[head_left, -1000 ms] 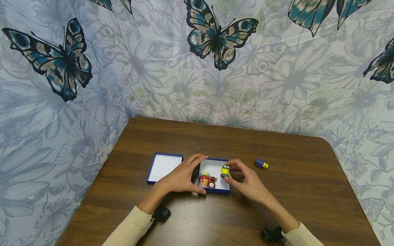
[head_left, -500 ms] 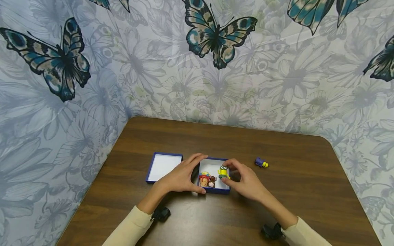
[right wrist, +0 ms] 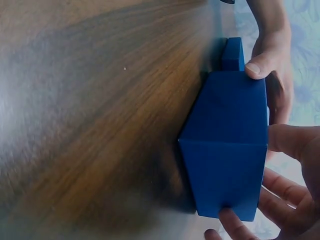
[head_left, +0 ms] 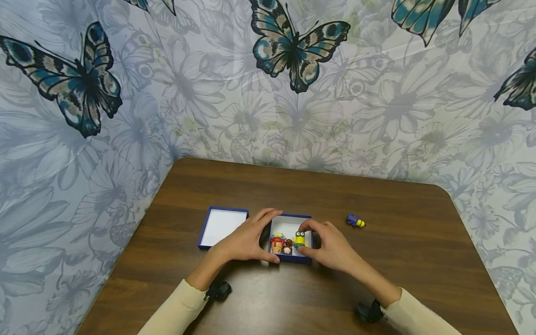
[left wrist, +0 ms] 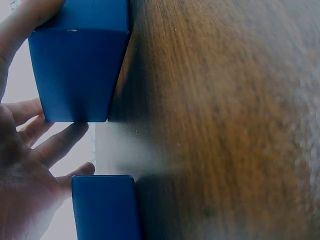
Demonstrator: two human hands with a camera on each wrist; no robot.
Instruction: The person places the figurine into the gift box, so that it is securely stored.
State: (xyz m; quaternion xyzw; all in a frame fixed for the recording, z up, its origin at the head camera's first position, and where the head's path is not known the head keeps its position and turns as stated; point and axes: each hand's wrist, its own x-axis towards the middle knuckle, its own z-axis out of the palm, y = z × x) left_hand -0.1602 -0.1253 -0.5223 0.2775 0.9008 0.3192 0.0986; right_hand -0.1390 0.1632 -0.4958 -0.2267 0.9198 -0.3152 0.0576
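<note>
In the head view a blue box (head_left: 295,261) with a white inside stands near the table's middle. My left hand (head_left: 248,239) grips its left side, thumb on the front edge and fingers toward the back. Between thumb and fingertips of my right hand (head_left: 335,249) is a small yellow-and-green Minion figurine (head_left: 299,238), low inside the box's right part. To its left in the box are a figurine in red (head_left: 276,243) and a smaller brown figurine (head_left: 287,247). In the right wrist view the box's outer wall (right wrist: 225,175) hides the Minion figurine.
The blue-rimmed, white-lined box lid (head_left: 226,226) lies left of the box, close to my left hand. A purple-and-yellow figurine (head_left: 355,220) lies on the brown table (head_left: 268,307) at the right. Butterfly-patterned fabric (head_left: 301,125) hangs behind the table.
My right hand has moved left and down with the Minion figurine, from over the box's right edge to inside the box beside the brown figurine. My left hand stays on the box.
</note>
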